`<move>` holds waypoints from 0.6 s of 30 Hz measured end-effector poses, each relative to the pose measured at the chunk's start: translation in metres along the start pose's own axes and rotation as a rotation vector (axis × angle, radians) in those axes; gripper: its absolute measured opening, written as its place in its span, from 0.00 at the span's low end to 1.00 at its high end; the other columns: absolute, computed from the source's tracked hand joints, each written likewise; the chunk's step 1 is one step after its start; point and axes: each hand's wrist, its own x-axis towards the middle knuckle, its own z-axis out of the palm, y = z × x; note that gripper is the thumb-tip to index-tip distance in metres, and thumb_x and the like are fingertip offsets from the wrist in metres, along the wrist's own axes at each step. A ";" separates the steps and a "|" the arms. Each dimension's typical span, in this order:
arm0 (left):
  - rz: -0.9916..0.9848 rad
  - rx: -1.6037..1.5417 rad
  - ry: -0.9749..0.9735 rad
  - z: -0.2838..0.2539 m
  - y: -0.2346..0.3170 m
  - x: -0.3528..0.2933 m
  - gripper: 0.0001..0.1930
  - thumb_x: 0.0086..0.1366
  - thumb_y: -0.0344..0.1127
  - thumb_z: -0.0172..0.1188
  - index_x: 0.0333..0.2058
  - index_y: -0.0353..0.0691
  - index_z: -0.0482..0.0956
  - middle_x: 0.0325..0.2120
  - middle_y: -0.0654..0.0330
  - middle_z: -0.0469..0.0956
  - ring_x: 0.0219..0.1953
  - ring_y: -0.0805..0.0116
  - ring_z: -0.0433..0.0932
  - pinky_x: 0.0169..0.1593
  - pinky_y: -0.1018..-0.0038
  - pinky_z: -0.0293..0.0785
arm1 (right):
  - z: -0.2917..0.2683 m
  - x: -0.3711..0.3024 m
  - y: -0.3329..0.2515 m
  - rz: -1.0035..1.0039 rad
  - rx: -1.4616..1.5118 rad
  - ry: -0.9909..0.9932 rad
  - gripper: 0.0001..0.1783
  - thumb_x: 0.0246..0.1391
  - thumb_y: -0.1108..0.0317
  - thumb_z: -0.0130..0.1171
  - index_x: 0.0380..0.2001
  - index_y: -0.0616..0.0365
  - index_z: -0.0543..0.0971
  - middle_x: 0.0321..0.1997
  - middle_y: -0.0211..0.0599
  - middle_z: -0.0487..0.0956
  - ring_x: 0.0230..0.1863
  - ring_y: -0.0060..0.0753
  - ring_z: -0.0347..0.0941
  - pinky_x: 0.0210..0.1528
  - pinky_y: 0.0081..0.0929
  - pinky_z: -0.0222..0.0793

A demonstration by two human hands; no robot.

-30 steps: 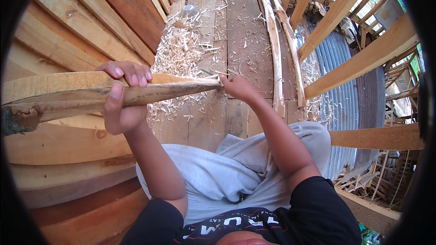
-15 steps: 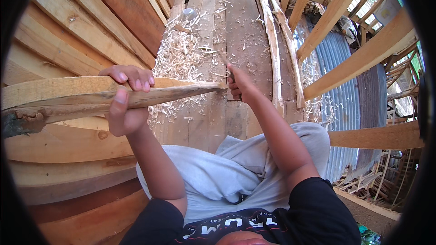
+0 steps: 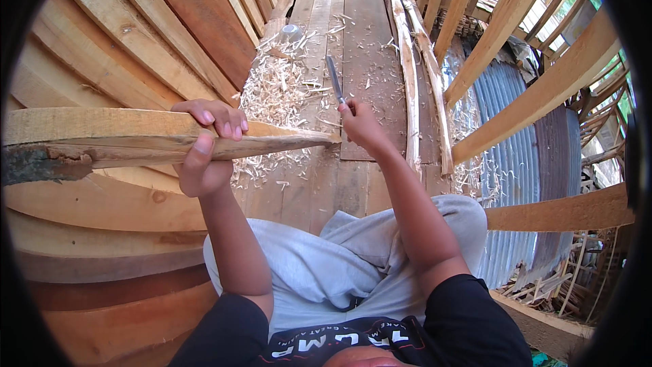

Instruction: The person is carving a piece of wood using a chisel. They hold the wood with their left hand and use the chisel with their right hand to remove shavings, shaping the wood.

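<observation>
A long wooden pole with a tapered, whittled end stretches in from the left, level across the space in front of me. Dark bark still clings to its thick part at the far left. My left hand is wrapped round the pole, thumb on the near side and fingers over the top. Just beyond the pole's tip, my right hand is closed on the handle of a knife. The blade points away from me, apart from the wood. Most of the handle is hidden in my fist.
Curled wood shavings cover the plank floor, and a small metal cup stands among them. Two thin peeled poles lie to the right. A board wall rises at left; wooden railing posts and corrugated sheets are at right.
The pole and my left hand have shifted slightly right. My right hand has turned a little, and the knife blade, blurred before, now shows clearly.
</observation>
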 end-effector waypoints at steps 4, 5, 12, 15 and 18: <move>-0.018 -0.039 0.031 0.002 0.002 -0.001 0.14 0.56 0.33 0.54 0.40 0.37 0.66 0.26 0.55 0.68 0.29 0.66 0.69 0.41 0.65 0.68 | 0.000 -0.032 -0.013 0.025 0.030 -0.263 0.25 0.59 0.49 0.56 0.44 0.63 0.76 0.36 0.47 0.80 0.33 0.34 0.78 0.34 0.31 0.74; -0.019 -0.035 0.041 0.004 0.001 0.000 0.14 0.56 0.33 0.54 0.40 0.37 0.66 0.26 0.55 0.68 0.29 0.66 0.69 0.41 0.65 0.68 | 0.003 -0.036 -0.013 0.048 0.016 -0.293 0.25 0.59 0.49 0.56 0.44 0.63 0.76 0.35 0.47 0.80 0.33 0.35 0.78 0.33 0.32 0.74; 0.136 0.128 0.151 0.009 -0.011 0.003 0.24 0.63 0.43 0.57 0.52 0.37 0.64 0.33 0.52 0.73 0.40 0.54 0.75 0.44 0.58 0.75 | 0.010 -0.043 0.015 0.518 0.105 -0.417 0.32 0.64 0.41 0.42 0.38 0.63 0.78 0.21 0.35 0.69 0.16 0.25 0.61 0.18 0.27 0.58; 0.221 0.197 0.212 0.005 -0.016 0.006 0.28 0.63 0.44 0.60 0.55 0.37 0.61 0.32 0.52 0.74 0.47 0.49 0.76 0.46 0.57 0.78 | 0.010 -0.049 0.015 0.347 0.128 -0.451 0.34 0.65 0.40 0.38 0.35 0.63 0.79 0.21 0.34 0.68 0.15 0.25 0.58 0.17 0.27 0.55; 0.109 0.143 0.212 0.018 -0.002 0.012 0.26 0.61 0.40 0.62 0.54 0.37 0.62 0.31 0.54 0.74 0.45 0.54 0.77 0.44 0.60 0.79 | 0.011 -0.051 0.016 0.382 0.125 -0.416 0.36 0.65 0.39 0.35 0.35 0.63 0.79 0.20 0.32 0.67 0.14 0.24 0.56 0.17 0.28 0.53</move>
